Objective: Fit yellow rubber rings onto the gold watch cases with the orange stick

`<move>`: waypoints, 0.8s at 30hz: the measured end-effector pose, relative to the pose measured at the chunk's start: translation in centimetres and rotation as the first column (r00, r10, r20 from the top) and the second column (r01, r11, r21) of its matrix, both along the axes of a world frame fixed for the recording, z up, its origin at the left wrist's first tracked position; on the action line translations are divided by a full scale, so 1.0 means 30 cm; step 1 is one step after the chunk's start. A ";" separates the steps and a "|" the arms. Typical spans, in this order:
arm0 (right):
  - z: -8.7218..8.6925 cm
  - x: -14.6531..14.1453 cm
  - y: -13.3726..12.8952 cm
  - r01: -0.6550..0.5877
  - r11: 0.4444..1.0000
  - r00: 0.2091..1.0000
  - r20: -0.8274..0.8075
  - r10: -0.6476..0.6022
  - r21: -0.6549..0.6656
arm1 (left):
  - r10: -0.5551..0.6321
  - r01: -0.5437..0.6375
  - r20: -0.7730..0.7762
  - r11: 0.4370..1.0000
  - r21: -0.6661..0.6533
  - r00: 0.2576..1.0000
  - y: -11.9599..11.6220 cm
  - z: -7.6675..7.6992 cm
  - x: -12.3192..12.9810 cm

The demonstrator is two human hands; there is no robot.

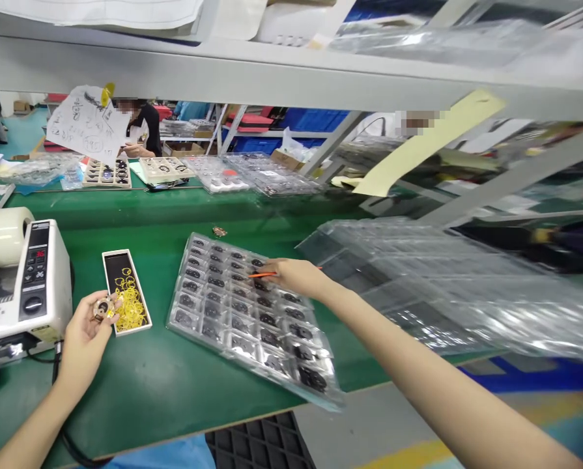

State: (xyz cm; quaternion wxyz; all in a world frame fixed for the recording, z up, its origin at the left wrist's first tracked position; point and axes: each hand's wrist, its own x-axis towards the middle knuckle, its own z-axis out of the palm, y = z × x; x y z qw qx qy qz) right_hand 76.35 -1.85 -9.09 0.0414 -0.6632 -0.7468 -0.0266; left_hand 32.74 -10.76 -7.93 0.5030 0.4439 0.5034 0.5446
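My left hand [86, 329] pinches a small round part [104, 308] with a gold-toned rim and a dark centre. Right beside it lies a narrow white box [147, 312] holding many yellow rings [131, 309]. Over the far side of a clear plastic tray [245, 344] reaches my right hand [294, 277], its fingers closed around a thin orange stick [262, 275]. Black round parts [216, 282] sit in the tray's compartments. Whether the right fingers touch one of them I cannot tell. Behind the tray a small gold-toned piece [219, 231] rests on the green table [139, 397].
A white tape dispenser [51, 273] stands at the left, its cable running down beside my left arm. Stacked clear trays [418, 280] fill the right side. A shelf beam [271, 75] crosses above, with a yellow strip [428, 143] hanging. Another person [149, 130] sits across.
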 end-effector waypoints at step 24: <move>0.082 -0.836 -0.168 -0.221 0.906 0.351 -0.837 0.419 0.361 | -0.178 0.198 0.294 0.979 -0.039 0.939 -0.008 0.009 -0.006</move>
